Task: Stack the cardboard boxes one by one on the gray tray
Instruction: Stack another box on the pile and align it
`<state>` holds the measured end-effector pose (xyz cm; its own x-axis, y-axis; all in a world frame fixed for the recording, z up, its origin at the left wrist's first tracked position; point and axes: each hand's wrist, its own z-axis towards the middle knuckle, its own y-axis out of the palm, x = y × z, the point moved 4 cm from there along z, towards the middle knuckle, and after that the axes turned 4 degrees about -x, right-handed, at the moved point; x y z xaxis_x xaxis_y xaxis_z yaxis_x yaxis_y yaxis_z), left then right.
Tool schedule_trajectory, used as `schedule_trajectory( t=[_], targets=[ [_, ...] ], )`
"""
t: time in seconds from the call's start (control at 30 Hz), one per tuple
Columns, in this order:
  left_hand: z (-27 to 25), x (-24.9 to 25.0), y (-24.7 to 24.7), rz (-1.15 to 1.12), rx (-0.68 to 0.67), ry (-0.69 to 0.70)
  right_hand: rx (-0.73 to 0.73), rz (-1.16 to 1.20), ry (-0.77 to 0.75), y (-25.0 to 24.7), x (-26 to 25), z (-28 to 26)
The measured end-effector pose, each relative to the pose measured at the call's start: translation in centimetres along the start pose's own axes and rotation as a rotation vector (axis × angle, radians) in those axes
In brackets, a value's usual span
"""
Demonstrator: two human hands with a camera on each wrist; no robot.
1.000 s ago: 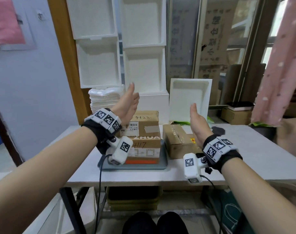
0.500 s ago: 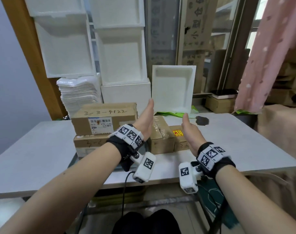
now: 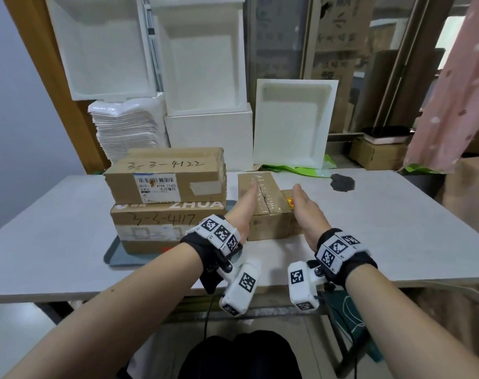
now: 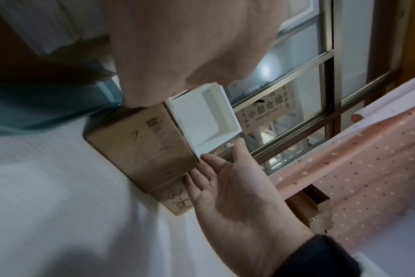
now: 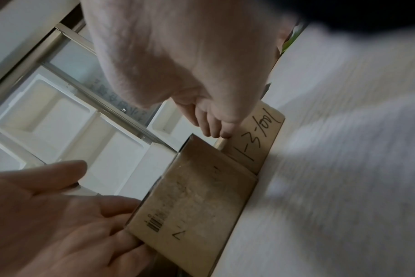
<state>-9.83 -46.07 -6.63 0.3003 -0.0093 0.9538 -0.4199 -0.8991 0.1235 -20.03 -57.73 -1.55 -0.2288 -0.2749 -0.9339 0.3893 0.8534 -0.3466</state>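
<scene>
While both palms face each other across the table, the left hand [image 3: 243,206] and the right hand [image 3: 306,212] are seen with fingers straight, set to either side of a taped cardboard box [image 3: 265,214] that nothing has yet gripped; in the wrist views the fingertips are seen at or just beside its side faces, though firm contact cannot be confirmed. A smaller box [image 3: 288,203] marked in pen sits touching its right side, where the right fingers [image 5: 213,127] are wedged into the seam between the two. Just to the left, two larger boxes are already stacked on the gray tray [image 3: 115,255], the top box [image 3: 167,176] resting on the bottom box [image 3: 156,228]. The risk, it is judged, lies in a flat-palmed squeeze: the taped box could slip from smooth hands if pressure is uneven, the small neighbour could be dragged along, and a third tier set off-centre could tip the pile. The pale table [image 3: 55,236] is matte and looks level, with a dark smudge [image 3: 342,182] toward its far right. Behind it are white foam trays [image 3: 290,127], a pile of white sheets [image 3: 129,129], a window and a pink dotted curtain [image 3: 457,91].
</scene>
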Motion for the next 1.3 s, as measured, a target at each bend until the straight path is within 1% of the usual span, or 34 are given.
schedule_trajectory(
  t=[0.1,0.17,0.23,0.3,0.4,0.47,0.6,0.67,0.83,0.97,1.1,1.2,1.3],
  targets=[
    [-2.7,1.1,0.7,-0.021,0.027,0.015,-0.020,-0.009,0.001,0.7,1.9,2.3],
    [-4.9,2.5,1.4,-0.020,0.016,0.026,-0.040,0.004,0.009,1.0,1.4,1.7],
    [-5.5,3.0,1.6,-0.029,0.001,0.022,-0.023,-0.014,0.002,0.9,0.3,0.7],
    [-4.7,2.7,1.5,-0.045,-0.014,0.019,-0.024,0.009,0.002,0.9,0.2,0.5],
    [-1.7,1.3,0.9,-0.070,-0.039,0.030,-0.026,0.068,0.022,0.8,1.6,1.6],
    [-2.1,1.8,1.2,-0.067,-0.060,0.026,0.006,0.094,0.028,0.1,0.3,0.2],
    [-6.9,5.0,2.6,-0.055,-0.120,0.048,0.035,0.083,-0.021,-1.1,-2.3,-1.8],
    [-8.3,6.3,3.0,-0.049,-0.133,0.074,0.038,0.094,-0.050,-1.7,-3.3,-2.4],
    [-11.7,9.3,3.8,-0.012,-0.175,0.150,0.115,0.089,-0.124,-3.3,-6.5,-4.3],
    [-14.7,12.5,3.6,0.015,-0.164,0.237,0.155,0.125,-0.204,-4.2,-9.1,-6.0],
    [-17.5,15.7,2.8,0.042,-0.143,0.320,0.167,0.178,-0.244,-4.1,-12.0,-7.5],
    [-19.3,17.8,1.2,0.069,-0.134,0.347,0.134,0.221,-0.311,-3.3,-14.6,-8.6],
    [-21.1,19.2,-1.1,0.104,-0.091,0.369,0.092,0.193,-0.356,-1.6,-16.8,-8.9]
  ],
)
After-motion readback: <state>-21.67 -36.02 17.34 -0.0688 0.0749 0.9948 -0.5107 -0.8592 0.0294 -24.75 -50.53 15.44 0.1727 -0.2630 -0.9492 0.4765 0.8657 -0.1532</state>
